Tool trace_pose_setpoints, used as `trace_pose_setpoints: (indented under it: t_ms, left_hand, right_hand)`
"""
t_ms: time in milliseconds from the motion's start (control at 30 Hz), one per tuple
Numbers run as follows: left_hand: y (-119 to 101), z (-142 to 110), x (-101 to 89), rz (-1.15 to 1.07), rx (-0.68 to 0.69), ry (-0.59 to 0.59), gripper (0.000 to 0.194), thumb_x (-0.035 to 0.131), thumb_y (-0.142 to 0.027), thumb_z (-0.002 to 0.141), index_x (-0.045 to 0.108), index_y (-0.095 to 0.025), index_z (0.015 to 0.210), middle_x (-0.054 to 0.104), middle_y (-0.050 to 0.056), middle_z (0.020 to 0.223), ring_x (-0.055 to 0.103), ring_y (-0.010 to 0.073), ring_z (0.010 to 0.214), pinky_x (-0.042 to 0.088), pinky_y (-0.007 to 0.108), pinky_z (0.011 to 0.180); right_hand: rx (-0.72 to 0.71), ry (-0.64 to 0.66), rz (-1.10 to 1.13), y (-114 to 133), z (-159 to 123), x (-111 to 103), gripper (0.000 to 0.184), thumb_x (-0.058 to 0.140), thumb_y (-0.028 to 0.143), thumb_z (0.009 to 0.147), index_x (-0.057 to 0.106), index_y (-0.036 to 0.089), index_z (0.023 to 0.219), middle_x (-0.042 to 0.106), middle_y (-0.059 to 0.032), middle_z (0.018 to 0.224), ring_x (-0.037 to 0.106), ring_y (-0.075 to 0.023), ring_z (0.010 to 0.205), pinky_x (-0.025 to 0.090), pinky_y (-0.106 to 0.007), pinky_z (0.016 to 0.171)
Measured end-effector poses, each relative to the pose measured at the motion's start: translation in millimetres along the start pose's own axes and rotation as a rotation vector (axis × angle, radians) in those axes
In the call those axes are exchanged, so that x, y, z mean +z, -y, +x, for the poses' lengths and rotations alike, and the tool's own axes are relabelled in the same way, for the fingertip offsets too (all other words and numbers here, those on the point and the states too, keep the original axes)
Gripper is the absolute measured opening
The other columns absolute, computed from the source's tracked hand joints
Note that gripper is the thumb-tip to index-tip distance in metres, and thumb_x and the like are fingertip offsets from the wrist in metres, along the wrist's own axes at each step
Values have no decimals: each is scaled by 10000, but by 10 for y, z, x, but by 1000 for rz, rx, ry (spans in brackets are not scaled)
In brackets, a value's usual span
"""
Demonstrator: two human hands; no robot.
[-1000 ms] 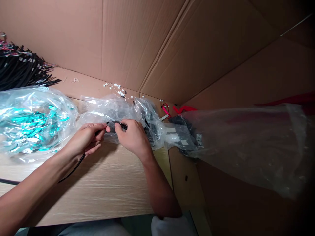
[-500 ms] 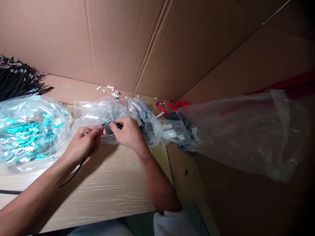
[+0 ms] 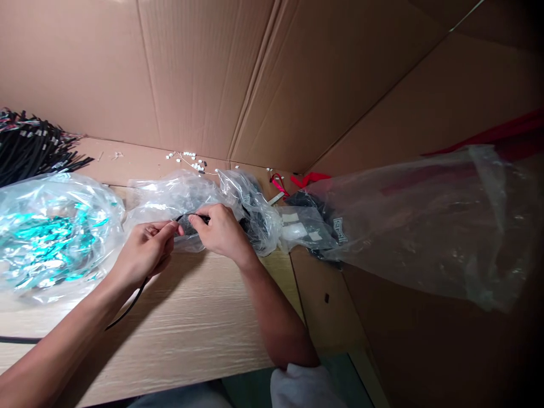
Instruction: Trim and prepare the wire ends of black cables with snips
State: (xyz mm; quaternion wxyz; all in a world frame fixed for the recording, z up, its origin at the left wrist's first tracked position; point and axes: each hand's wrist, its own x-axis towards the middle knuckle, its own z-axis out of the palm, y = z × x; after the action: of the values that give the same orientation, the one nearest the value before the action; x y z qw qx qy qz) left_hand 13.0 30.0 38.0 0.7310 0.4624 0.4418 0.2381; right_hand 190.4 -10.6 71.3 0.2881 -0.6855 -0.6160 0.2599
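My left hand and my right hand pinch a thin black cable between their fingers. A dark, spongy-looking sleeve sits on the cable between my hands, partly covered by my fingertips. From my left hand, the cable hangs down in a curve over the pale wood table. Right behind and under both hands lies a crumpled transparent plastic bag with dark contents.
A plastic bag of teal foil lies to the left, beyond it a heap of black cables. Small white plastic bits and red straps lie near the cardboard wall. A large transparent bag spreads right.
The whole scene has shifted slightly down and left in view. My hands have drawn a little closer together and still hold the cable.
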Motion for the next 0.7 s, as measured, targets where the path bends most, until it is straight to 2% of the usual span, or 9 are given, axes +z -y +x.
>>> trace_pose_setpoints:
  t_ms: [100, 400, 567, 700]
  left_hand:
    - [7, 12, 4, 20, 8, -6, 348, 703, -521, 911, 646, -178, 900, 305, -119, 444, 222, 59, 311, 190, 167, 301]
    - [-26, -37, 21, 14, 13, -33, 353, 733, -510, 878, 643, -174, 936, 297, -128, 443, 206, 58, 318, 182, 169, 318]
    - [-56, -63, 32, -90, -34, -10, 243, 716, -413, 891, 655, -179, 909, 298, -121, 458, 202, 54, 323, 191, 161, 301]
    - [-86, -59, 11, -215, -83, 32, 196, 700, -366, 913, 660, -174, 900, 296, -115, 474, 185, 46, 312, 184, 152, 263]
  right_hand:
    - [-11, -6, -22, -1, -9, -29, 354, 564, 323, 994, 602, 199, 664, 567, 6, 637, 404, -137, 629, 327, -295, 620]
    - [17, -18, -53, 41, -81, -133, 296, 552, 343, 996, 700, 204, 781, 738, -44, 763, 584, -176, 720, 396, -311, 683]
    - [21, -3, 9, 4, -63, -99, 253, 583, 354, 992, 766, 198, 909, 798, -70, 946, 665, -181, 828, 450, -297, 759]
    - [8, -5, 26, -9, -53, -57, 260, 581, 349, 997, 777, 196, 921, 804, -80, 977, 678, -185, 857, 460, -296, 790]
